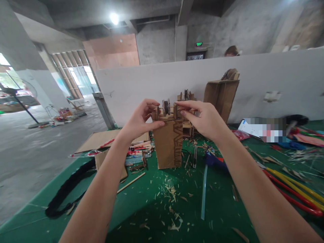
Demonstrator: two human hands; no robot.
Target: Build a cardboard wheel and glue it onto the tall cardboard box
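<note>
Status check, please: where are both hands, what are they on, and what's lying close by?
Left hand and right hand pinch the top of the upright cardboard model. It stands on the green table. Wood shavings and a pale stick lie in front.

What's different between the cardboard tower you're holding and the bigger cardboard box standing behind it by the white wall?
The brown cardboard tower stands near the middle of the green table, gripped at its top by the left hand and right hand; the wide open cardboard box stands untouched by the white partition. The tower is narrow with small wooden parts on top; the box is wider and leans slightly. Both are plain brown cardboard, standing upright.
</note>
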